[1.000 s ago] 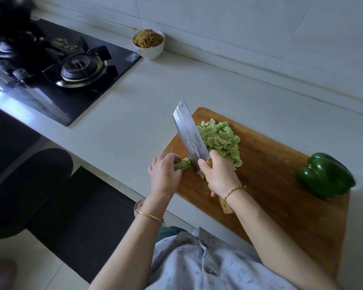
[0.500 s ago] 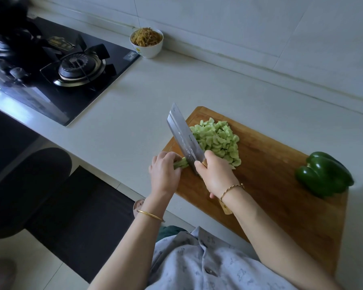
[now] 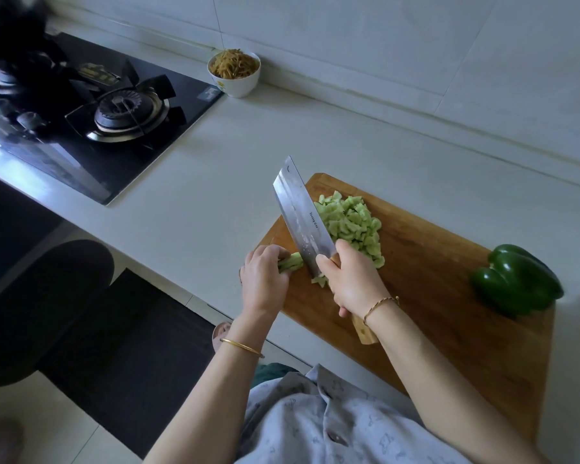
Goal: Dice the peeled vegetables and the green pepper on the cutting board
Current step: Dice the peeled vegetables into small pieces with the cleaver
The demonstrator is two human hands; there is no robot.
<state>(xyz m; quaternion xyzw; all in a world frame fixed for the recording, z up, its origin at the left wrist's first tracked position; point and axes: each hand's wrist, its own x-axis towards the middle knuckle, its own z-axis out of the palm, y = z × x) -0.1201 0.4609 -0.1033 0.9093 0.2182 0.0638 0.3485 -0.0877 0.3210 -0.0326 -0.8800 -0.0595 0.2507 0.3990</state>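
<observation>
Over in the upper left of the frame sits the gas stove (image 3: 91,122), glossy black glass with a round ribbed burner and dark pan supports. Just off its right corner, a small white bowl (image 3: 238,88) holds a heap of thin tan shreds, tucked up against the tiled wall. Pale, smooth counter (image 3: 198,182) runs across the middle, and now to the action at centre. The left hand (image 3: 265,279), thin gold bangle on the wrist, has its fingers curled down over a short vegetable stub (image 3: 292,261), pale green and peeled, pinning it at the near left corner of the cutting board (image 3: 442,296). Right beside that stub stands the cleaver (image 3: 303,219), a broad rectangular steel blade, dull and smeared, slanting toward the upper left. Whether its edge is on the wood, I can't tell. Behind the blade lies the diced pile (image 3: 352,222), moist little light-green chunks heaped together. The right hand (image 3: 355,283) is wrapped tight around the cleaver's light wooden handle, forefinger against the blade. The board is warm brown wood with visible grain. At its far right edge rests the green pepper (image 3: 516,279), whole, dark, glossy and lobed.
</observation>
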